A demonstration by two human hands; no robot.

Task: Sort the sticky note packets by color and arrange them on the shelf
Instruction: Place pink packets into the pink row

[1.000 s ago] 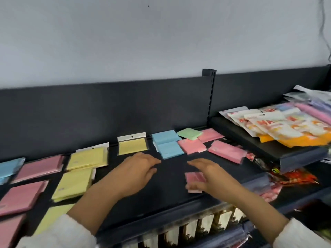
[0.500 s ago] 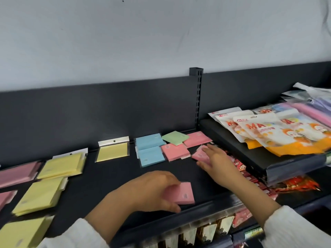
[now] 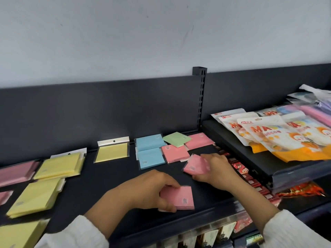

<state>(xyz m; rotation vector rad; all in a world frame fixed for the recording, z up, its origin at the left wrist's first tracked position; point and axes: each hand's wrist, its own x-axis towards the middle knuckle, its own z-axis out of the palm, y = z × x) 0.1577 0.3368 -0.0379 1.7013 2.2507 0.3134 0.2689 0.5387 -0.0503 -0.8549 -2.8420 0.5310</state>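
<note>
On the dark shelf [image 3: 111, 178], my left hand [image 3: 148, 188] grips a pink sticky note packet [image 3: 180, 197] near the front edge. My right hand [image 3: 216, 169] holds a second pink packet [image 3: 195, 165], tilted up off the shelf near the right end. Behind them lie two blue packets [image 3: 150, 151], a green packet [image 3: 176, 138] and two more pink packets [image 3: 175, 153]. Yellow packets [image 3: 59, 165] sit in several piles to the left, with one hanging-tab yellow packet [image 3: 112, 151] at the back. Pink packets [image 3: 16, 172] lie at the far left.
A raised black shelf [image 3: 250, 158] on the right carries orange and white snack bags [image 3: 279, 136] and pink and purple wrapped goods. Red snack packs [image 3: 241, 167] fill the gap beside my right hand. A slotted upright post [image 3: 200, 97] stands at the back wall.
My left hand took over the pink packet at the front edge. My right hand reached back right and lifted another pink packet, now drawn slightly toward me. The view shifted right.
</note>
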